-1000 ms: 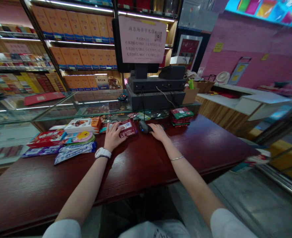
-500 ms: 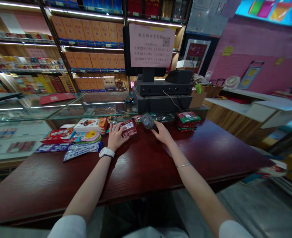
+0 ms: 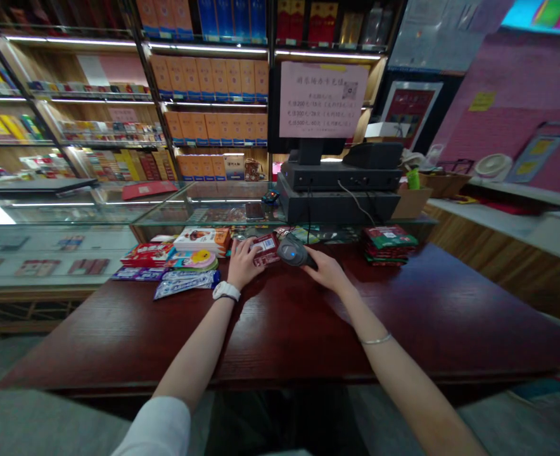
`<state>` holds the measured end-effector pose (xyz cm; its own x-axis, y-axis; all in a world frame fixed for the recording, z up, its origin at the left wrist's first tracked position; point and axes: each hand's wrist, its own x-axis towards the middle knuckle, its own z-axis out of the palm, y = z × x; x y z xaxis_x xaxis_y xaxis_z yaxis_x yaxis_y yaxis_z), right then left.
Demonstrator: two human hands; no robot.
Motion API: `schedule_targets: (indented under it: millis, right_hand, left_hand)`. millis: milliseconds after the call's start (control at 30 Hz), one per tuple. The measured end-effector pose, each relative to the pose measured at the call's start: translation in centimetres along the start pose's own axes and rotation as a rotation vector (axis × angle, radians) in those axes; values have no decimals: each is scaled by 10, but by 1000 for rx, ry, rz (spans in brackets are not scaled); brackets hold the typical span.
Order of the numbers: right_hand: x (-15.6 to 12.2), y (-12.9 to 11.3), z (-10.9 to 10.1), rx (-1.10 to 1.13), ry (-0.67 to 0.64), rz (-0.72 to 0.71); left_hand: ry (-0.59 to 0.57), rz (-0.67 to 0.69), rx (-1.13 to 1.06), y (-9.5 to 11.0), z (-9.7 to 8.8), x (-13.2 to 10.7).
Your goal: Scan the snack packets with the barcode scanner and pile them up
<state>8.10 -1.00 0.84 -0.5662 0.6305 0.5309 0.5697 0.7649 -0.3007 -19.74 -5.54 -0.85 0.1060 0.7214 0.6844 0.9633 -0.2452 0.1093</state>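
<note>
The left hand [image 3: 244, 265] grips a red pack [image 3: 265, 249], and the right hand [image 3: 325, 272] holds a scanner [image 3: 292, 250] above it. More red packs [image 3: 388, 246] sit on the counter [image 3: 284, 329].

- Left hand [image 3: 244, 266] grips a red packet [image 3: 265, 249], barcode side up, near the bench's far edge.
- Right hand [image 3: 325, 273] holds a black scanner [image 3: 292, 250] just beside the packet, its blue light lit.
- Left of the hands, snack packs [image 3: 186, 284] and boxes [image 3: 199, 239] lie on the bench [image 3: 280, 342].
- Farther right, along the far edge, sits a stack of red packets [image 3: 388, 246].
- A white watch [image 3: 226, 291] circles the left wrist, a thin bangle [image 3: 375, 339] the right.
</note>
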Motion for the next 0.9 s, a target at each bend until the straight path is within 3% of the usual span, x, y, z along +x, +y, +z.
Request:
schedule_targets:
  millis: [600,900]
  right_hand:
    - [0,5,0,11,41,76]
    - [0,6,1,-4,37,48]
  left_hand:
    - [-20,-6,7,-4,3,-2]
    - [-9,-19,-9,-2,2,-2]
